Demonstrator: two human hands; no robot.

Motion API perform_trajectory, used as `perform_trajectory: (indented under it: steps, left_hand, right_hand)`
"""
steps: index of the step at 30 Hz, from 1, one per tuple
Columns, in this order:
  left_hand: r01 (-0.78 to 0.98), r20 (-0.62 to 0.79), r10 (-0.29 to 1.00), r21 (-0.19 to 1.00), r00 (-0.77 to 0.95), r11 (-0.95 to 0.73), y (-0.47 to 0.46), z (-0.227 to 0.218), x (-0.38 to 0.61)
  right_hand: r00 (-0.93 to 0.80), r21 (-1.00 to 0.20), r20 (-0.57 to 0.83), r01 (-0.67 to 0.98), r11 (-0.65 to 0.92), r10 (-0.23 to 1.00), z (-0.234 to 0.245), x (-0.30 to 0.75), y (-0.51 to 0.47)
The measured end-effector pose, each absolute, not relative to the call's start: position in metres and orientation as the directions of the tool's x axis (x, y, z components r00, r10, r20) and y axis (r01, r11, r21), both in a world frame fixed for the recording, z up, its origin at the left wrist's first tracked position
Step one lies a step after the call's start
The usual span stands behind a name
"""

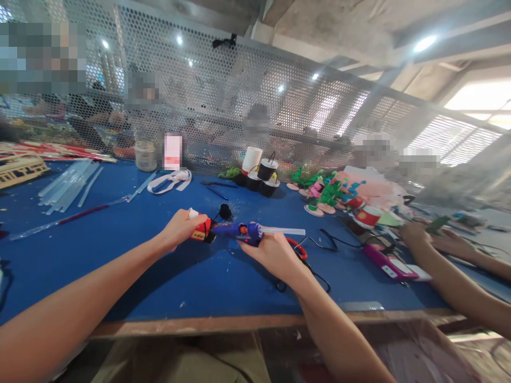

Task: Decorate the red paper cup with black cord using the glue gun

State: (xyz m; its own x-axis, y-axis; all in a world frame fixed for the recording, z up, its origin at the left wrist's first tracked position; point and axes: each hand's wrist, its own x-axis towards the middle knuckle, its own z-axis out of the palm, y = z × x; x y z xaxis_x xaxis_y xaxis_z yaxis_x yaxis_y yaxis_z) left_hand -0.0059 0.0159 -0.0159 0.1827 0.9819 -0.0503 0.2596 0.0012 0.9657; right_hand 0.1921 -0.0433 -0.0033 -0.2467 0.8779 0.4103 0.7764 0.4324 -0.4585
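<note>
My left hand (181,226) is closed around a small red, white and black craft figure (202,230) held just above the blue table (120,255). My right hand (271,250) grips a blue hot glue gun (239,230), its nozzle pointing left at the figure. A clear glue stick (285,231) sticks out of the gun's back to the right. A small black pom-pom (225,211) lies just behind the figure. The gun's black cord (315,276) trails right of my wrist.
Clear glue sticks (69,183) lie at the far left. A jar (145,155), white ribbon (170,181) and black-and-white spools (263,173) stand near the mesh screen (239,106). Colourful craft figures (331,194) crowd the right. Another person's hands (419,234) work at the right by a pink tool (387,263).
</note>
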Motion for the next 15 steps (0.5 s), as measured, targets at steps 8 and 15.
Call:
perform_trajectory:
  steps: [8, 15]
  left_hand:
    - [0.248, -0.039, 0.981, 0.969, 0.188, -0.009, 0.0137, -0.0126, -0.0048]
    - [0.287, -0.025, 0.983, 0.957, 0.18, -0.029, 0.0156, -0.0169, -0.0055]
  right_hand:
    - [-0.299, -0.414, 0.4, 0.785, 0.462, 0.867, -0.0036, 0.1903, -0.0458]
    - [-0.225, -0.417, 0.437, 0.807, 0.418, 0.871, -0.0048, 0.1937, -0.0405]
